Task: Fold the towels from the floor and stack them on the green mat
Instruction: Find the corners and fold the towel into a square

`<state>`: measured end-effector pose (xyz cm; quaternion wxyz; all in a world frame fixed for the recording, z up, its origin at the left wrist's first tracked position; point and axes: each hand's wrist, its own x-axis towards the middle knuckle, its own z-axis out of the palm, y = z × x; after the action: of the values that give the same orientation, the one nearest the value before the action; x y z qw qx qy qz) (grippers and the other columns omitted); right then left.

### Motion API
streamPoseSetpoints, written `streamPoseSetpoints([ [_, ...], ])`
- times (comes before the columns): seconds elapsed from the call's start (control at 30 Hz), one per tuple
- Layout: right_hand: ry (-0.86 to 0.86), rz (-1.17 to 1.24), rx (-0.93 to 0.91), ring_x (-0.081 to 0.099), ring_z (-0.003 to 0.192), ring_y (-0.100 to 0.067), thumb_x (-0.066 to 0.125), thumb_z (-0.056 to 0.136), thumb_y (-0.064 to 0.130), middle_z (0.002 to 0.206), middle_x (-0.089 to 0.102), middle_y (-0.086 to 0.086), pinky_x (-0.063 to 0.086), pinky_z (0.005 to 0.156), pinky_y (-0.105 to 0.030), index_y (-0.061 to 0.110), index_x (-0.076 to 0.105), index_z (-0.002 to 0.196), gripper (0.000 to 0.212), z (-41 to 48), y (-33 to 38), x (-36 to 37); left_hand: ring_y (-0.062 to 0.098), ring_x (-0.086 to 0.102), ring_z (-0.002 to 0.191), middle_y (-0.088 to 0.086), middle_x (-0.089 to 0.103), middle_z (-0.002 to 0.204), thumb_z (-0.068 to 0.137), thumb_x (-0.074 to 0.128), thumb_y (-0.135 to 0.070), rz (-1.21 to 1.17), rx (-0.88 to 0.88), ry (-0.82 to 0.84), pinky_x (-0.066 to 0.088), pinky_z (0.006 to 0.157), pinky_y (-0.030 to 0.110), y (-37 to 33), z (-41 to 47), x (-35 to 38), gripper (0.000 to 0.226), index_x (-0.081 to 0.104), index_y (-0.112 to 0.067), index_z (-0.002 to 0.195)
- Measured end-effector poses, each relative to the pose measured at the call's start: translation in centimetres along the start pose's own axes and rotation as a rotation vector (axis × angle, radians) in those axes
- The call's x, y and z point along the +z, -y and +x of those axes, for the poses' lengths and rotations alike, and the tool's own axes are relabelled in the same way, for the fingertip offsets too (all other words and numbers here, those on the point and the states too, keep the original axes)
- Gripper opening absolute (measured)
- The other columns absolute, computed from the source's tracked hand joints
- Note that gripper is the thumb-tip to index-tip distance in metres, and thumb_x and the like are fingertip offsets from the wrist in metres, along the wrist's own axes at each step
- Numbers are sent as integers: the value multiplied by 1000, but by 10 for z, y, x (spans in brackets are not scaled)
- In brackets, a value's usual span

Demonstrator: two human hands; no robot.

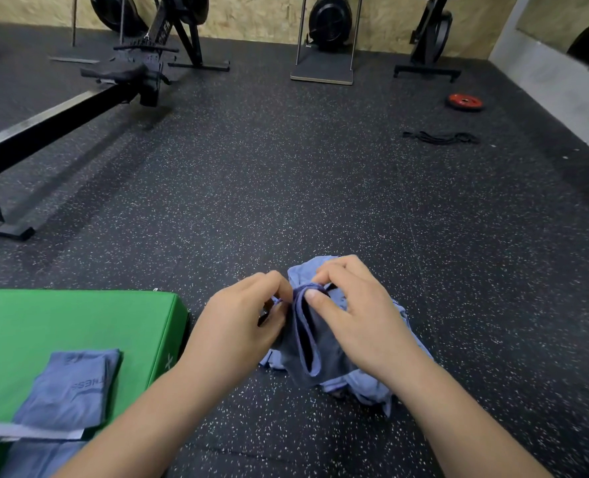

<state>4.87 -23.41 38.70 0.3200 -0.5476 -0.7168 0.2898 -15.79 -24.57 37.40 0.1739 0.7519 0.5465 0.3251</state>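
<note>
Blue-grey cloth, a crumpled towel, lies bunched on the black speckled rubber floor, just right of the thick green foam mat and not touching it.

Left hand: fingers curled, thumb and fingertips pinching a hem of the towel.

Right hand: fingers curled, thumb pressed to a raised fold of the same hem. The two hands are close together, and a loop of hem hangs between them.

On the mat: one folded blue-grey towel with dark lettering, flat, near the mat's right edge. More blue-grey cloth with a pale strip lies at its near end; the frame edge cuts it off, so I cannot tell its fold.

Background: black rowing machine at far left; red round weight plate and black band on the floor at far right, well apart from the towel.
</note>
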Motion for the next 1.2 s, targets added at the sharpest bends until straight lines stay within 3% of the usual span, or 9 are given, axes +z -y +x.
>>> streamPoseSetpoints([
  [0.13, 25, 10, 31, 64, 91, -9, 63, 104, 33, 93, 69, 13, 53, 86, -40, 30, 61, 91, 13, -2, 0, -3, 10, 60, 79, -15, 61, 90, 92, 60, -40, 30, 31, 34, 54, 71, 39, -5, -2, 2, 7, 63, -36, 95],
  [0.3, 25, 64, 19, 64, 88, -10, 60, 106, 29, 90, 70, 11, 52, 84, -39, 29, 60, 91, 15, -4, 4, -5, 11, 54, 72, -12, 50, 83, 88, 58, -68, 160, 6, 107, 47, 66, 35, -9, -5, 11, 36, 53, -33, 80],
  [0.5, -39, 66, 10, 64, 91, -9, 58, 109, 27, 93, 70, 12, 51, 85, -36, 28, 60, 98, 11, 0, 0, -17, 16, 53, 67, -9, 46, 78, 90, 54, -53, 184, -11, 87, 51, 65, 43, 4, 1, 7, 33, 45, -28, 71],
  [0.7, -117, 32, 8, 59, 79, -10, 59, 109, 27, 82, 65, 11, 45, 73, -30, 26, 60, 98, 10, 5, -10, -30, 6, 60, 76, -17, 57, 86, 98, 69, -40, 12, 75, -21, 48, 69, 30, 12, 11, -11, 27, 59, -29, 76],
  [0.83, -123, -9, 37, 51, 68, -7, 58, 109, 28, 74, 59, 19, 38, 62, -23, 27, 60, 97, 12, 7, -14, -34, -1, 52, 62, -20, 56, 69, 91, 81, -45, -54, 45, -160, 34, 60, 14, 11, 14, -19, 37, 58, -25, 70],
  [0.9, -116, -17, 50, 52, 67, -7, 57, 110, 27, 73, 59, 19, 38, 62, -22, 29, 60, 97, 13, 8, -14, -34, 3, 45, 54, -19, 58, 65, 87, 84, -52, -87, 6, -207, 33, 53, 18, 10, 14, -19, 47, 56, -22, 66],
  [0.97, -112, -20, 55, 52, 67, -8, 57, 110, 27, 73, 59, 13, 40, 63, -25, 30, 59, 97, 14, 7, -13, -33, 9, 42, 51, -7, 59, 59, 85, 83, -58, -133, -25, -223, 37, 51, 28, 11, 13, -20, 49, 57, -20, 66],
  [1.07, -101, -6, 49, 57, 72, -13, 57, 110, 26, 79, 64, 6, 44, 70, -29, 32, 60, 101, 11, 7, -11, -34, 6, 36, 51, 2, 55, 56, 85, 88, -51, -229, -81, -238, 33, 50, 28, 7, 12, -22, 44, 59, -21, 71],
  [1.2, -88, 8, 53, 57, 73, -15, 58, 109, 25, 83, 66, 4, 45, 72, -31, 35, 61, 105, 12, 6, -9, -36, 4, 38, 52, -10, 62, 61, 89, 85, -34, -266, -117, -202, 34, 53, 20, 5, 14, -27, 24, 64, -28, 98],
])
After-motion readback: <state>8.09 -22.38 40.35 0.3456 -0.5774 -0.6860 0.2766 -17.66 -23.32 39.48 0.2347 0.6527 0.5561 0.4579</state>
